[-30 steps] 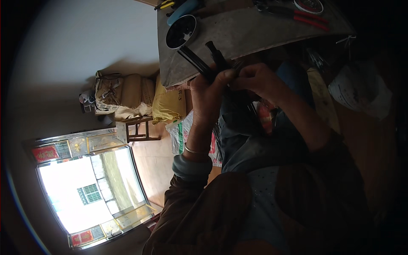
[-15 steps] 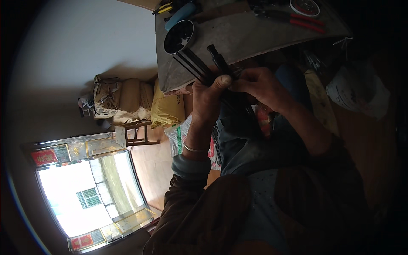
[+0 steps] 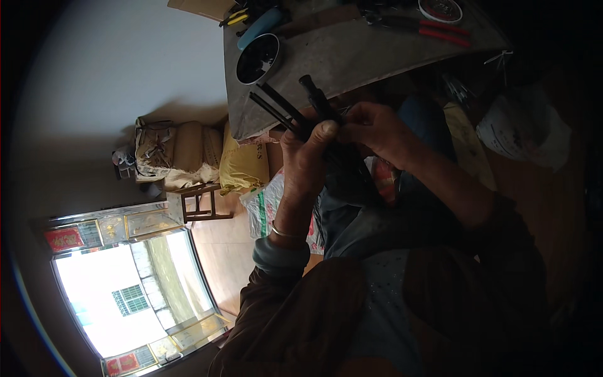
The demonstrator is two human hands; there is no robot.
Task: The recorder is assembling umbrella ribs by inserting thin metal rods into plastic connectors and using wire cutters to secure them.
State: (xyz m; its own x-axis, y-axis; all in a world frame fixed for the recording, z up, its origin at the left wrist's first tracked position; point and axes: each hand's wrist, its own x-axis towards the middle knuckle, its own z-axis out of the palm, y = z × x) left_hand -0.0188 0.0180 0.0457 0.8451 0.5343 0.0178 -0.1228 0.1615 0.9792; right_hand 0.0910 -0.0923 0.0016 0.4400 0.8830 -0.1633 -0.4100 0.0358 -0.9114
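Observation:
My left hand [image 3: 300, 164] is closed round a bundle of thin black rods [image 3: 276, 107], much like folded umbrella ribs. A thicker black tube with a stepped, knobbed end [image 3: 314, 94] stands up from the same bundle beside my left thumb. My right hand [image 3: 377, 131] has its fingers pinched together against the bundle, just right of that thumb. Whatever lies between those fingertips is hidden. Dark material hangs below both hands over my lap, too dim to make out. Beyond the rod tips, a round bowl with dark contents [image 3: 239, 68] sits on the table [image 3: 326, 53].
On the table lie red-handled pliers [image 3: 445, 34], a round tin [image 3: 460, 12], a blue-handled tool [image 3: 260, 28] and a yellow-handled tool [image 3: 237, 19]. Sacks [image 3: 187, 146], a yellow sack [image 3: 242, 163] and a wooden stool [image 3: 212, 204] stand left. A white plastic bag [image 3: 518, 132] is at right.
The rods have shifted slightly, and their tips no longer overlap the bowl in the picture. My right fingers stay pinched beside my left thumb. The whole view has moved a little.

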